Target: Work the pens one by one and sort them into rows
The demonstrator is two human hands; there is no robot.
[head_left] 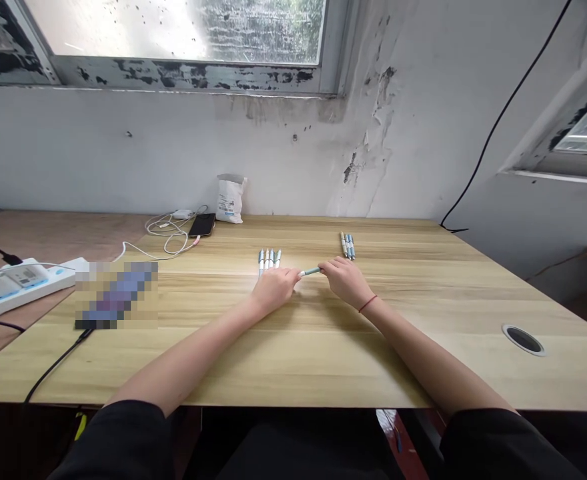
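Note:
My left hand [275, 288] and my right hand [344, 280] meet over the middle of the wooden desk [323, 347], both gripping one blue-and-white pen [310, 271] held level between them. Just behind my left hand lie several similar pens [269, 259] in a row. Three more pens [347, 245] lie side by side behind my right hand. A red string circles my right wrist.
A black phone [202, 225] with white cables [166, 235] and a white packet [230, 198] sit near the wall. A white power strip [18, 283] lies at the left. A blurred dark object [116, 295] rests left of centre. A cable hole [523, 339] is at the right.

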